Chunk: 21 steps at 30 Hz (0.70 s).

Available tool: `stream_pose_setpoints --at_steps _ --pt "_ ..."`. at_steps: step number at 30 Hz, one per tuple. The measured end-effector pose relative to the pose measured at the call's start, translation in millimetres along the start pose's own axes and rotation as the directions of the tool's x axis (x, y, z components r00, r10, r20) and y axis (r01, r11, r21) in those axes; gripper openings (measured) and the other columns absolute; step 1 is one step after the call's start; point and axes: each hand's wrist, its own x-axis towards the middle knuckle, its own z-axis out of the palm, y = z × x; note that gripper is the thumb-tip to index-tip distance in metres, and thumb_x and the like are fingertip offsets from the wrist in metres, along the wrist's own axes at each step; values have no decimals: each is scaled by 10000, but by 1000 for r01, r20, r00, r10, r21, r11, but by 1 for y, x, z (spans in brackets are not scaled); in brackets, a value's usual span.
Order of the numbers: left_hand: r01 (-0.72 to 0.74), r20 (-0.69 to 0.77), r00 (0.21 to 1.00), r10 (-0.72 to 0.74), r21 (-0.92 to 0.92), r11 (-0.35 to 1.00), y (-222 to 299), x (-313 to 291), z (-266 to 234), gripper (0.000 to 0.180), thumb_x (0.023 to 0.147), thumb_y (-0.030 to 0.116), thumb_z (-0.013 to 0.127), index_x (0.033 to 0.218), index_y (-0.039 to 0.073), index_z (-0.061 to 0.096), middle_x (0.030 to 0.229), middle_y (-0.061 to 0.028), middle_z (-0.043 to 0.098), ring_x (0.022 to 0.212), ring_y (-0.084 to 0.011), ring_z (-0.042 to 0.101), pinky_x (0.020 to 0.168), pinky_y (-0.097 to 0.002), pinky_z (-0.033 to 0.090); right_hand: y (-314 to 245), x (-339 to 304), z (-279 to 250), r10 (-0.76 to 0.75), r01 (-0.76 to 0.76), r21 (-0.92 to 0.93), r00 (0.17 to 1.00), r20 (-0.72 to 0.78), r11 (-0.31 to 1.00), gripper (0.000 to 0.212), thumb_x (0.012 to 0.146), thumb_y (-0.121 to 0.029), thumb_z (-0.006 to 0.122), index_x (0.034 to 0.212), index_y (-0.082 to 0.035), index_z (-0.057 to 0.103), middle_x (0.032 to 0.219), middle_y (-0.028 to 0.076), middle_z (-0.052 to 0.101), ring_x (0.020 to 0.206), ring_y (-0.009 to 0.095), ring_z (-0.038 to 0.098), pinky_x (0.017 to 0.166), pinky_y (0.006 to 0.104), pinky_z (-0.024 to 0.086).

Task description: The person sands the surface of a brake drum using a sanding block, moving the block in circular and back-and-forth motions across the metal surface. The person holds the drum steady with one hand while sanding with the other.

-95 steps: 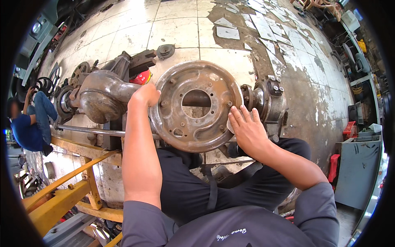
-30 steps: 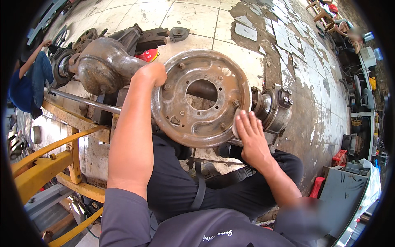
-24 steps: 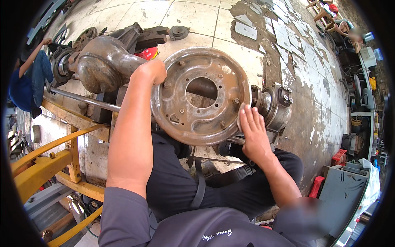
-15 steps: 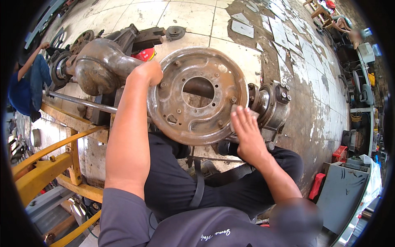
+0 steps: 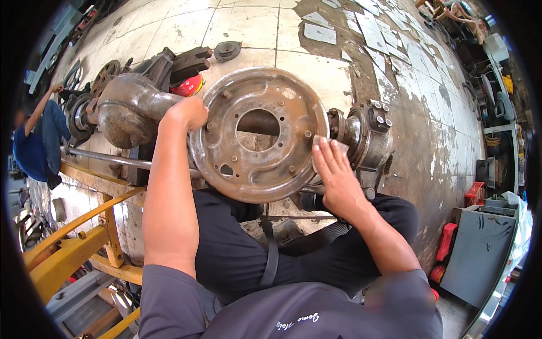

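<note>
Holding a rusty round steel brake backing plate (image 5: 258, 134) with a big centre hole, both hands on its rim. Left hand (image 5: 189, 112) wrapped over the plate's upper-left edge, fingers behind, clamped on it. Right hand (image 5: 334, 172) lies flat and open-fingered against the plate's right edge, with a small pale rag or paper scrap (image 5: 333, 145) under the fingertips; pressing, not gripping.

The plate sits around a dark axle shaft, which shows through the hole, above the person's lap. Grey hub flange with bolts (image 5: 370, 133) just right of the plate; brown cast differential housing (image 5: 127, 107) left of it.

Risks, judged: the plate looks heavy with only one real grip, so it could tip or slide onto the legs; its rusty rim could cut fingers; fingers could get pinched between plate and hub flange.

Containers: grey metal bin (image 5: 480, 251) well right of the plate, contents not visible; red crate (image 5: 475, 194) beside it, contents unclear.
</note>
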Motion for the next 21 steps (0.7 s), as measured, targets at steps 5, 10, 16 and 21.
stream_pose_setpoints --at_steps 5,10,16,21 --pt "20 -40 999 -20 1 1000 3 -1 0 383 1013 247 517 1202 -67 629 1212 -300 661 1178 -424 628 990 -470 498 -7 -2 -1 28 -27 -23 1000 9 999 794 820 40 504 1583 -15 291 1666 197 239 1534 425 224 1220 552 251" --pt "-119 -44 991 126 142 983 -12 9 7 322 922 120 491 1020 -70 732 1072 -306 701 1049 -435 687 917 -478 542 -5 0 12 45 -47 -27 997 -61 999 736 857 -4 499 1567 12 305 1652 206 266 1524 420 252 1209 556 263" --pt "-17 129 992 13 27 999 -5 12 -6 457 1003 251 534 1275 -116 560 1110 -280 699 881 -355 725 724 -447 570 3 23 8 55 -74 -145 990 -131 987 659 914 -46 471 1553 23 324 1642 211 287 1514 407 281 1203 563 272" --pt "9 82 997 -2 -88 996 -5 10 -4 473 1006 253 532 1302 -116 539 1121 -275 698 893 -350 724 755 -451 572 14 43 4 16 -34 -157 993 -114 987 647 920 -40 455 1548 38 320 1629 231 301 1504 420 292 1197 556 286"
